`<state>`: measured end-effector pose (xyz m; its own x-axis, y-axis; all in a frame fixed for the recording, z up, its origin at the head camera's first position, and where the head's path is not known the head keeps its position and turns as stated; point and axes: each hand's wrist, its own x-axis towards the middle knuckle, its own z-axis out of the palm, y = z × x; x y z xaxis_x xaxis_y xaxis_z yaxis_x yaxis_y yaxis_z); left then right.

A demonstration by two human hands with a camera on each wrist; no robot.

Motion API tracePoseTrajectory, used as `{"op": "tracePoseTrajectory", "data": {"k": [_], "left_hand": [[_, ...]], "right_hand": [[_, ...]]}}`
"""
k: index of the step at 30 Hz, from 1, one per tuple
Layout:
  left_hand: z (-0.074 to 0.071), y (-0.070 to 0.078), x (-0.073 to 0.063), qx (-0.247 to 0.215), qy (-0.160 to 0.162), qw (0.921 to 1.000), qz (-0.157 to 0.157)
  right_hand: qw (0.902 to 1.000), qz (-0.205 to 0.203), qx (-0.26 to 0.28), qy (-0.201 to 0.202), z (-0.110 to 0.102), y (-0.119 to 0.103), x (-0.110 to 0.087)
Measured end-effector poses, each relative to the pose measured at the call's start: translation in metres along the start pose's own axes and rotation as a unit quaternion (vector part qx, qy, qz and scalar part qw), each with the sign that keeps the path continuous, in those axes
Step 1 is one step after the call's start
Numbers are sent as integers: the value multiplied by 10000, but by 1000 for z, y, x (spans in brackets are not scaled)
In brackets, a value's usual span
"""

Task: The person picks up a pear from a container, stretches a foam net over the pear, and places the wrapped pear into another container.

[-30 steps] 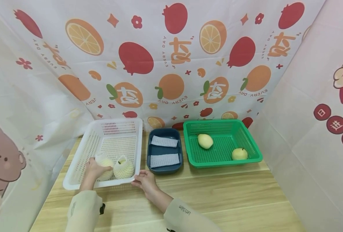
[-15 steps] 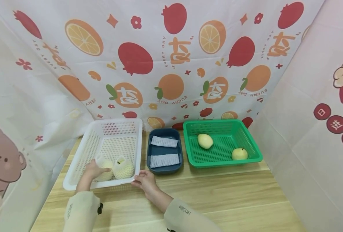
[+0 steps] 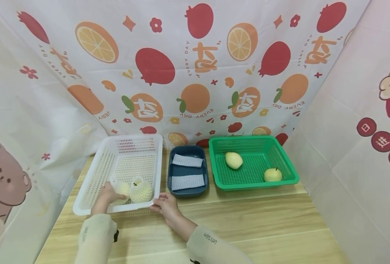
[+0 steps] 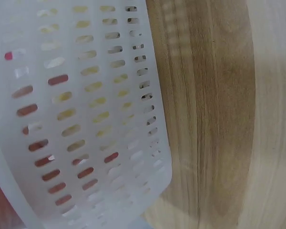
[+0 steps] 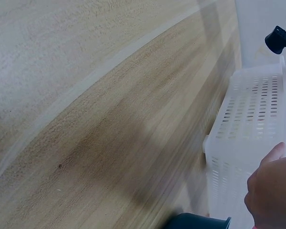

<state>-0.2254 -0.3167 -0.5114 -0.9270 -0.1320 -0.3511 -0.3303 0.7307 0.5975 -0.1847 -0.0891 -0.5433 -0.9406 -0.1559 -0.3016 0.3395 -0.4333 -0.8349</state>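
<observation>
My left hand point(image 3: 107, 195) reaches over the front rim of the white plastic basket point(image 3: 159, 165) and holds a pale yellow pear point(image 3: 123, 188) in a white foam net, thumb across its near side. Beside that pear, to the right, sits another netted pear point(image 3: 141, 192) with its stem showing. At the basket's front right corner, my right hand point(image 3: 168, 208) pinches the rim between thumb and fingers. The left wrist view shows the slotted basket wall point(image 4: 86, 114), with the left hand mostly out of frame. In the right wrist view the right hand point(image 5: 276, 191) is at the basket corner.
A dark blue tray point(image 3: 188, 171) with two white foam nets point(image 3: 187, 182) stands right of the white basket. Further right, a green basket point(image 3: 221, 183) holds two bare pears point(image 3: 233, 160). Wooden table point(image 3: 247, 223) lies in front; printed cloth point(image 3: 195, 121) hangs behind and at both sides.
My left hand has shifted slightly at the left pear, its thumb now lower on the near side. The right hand stays on the basket's corner.
</observation>
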Motion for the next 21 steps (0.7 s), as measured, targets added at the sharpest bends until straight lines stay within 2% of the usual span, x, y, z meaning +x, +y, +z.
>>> {"op": "tracePoseTrajectory", "data": {"k": [5,9,12,14,16,18,19,21], "left_hand": [[-3,-2,2,-101,27,9997,224],[-6,2,-1,-394,-17,9992,83],[-9,6,-5,-777,3,9970,-37],[-10,9,-9,-986,168,9949,-112],[-9,15,-14,-1206,607,9907,-192],[-5,22,-18,-1394,1333,9808,-284],[-2,28,-21,-1550,1836,9703,-264],[7,39,-24,-1927,2834,9394,-65]], "right_hand": [[10000,-22,-5,-7,-1,0,0],[10000,-25,34,-54,-1,-1,0],[9999,-39,4,-130,-2,-2,-1],[9997,-123,-176,-129,-5,-4,-2],[9984,-277,-488,-82,-10,-8,-4],[9955,-497,-811,-32,-16,-13,-6],[9934,-611,-967,7,-19,-16,-7],[9891,-846,-1201,18,-26,-22,-8]]}}
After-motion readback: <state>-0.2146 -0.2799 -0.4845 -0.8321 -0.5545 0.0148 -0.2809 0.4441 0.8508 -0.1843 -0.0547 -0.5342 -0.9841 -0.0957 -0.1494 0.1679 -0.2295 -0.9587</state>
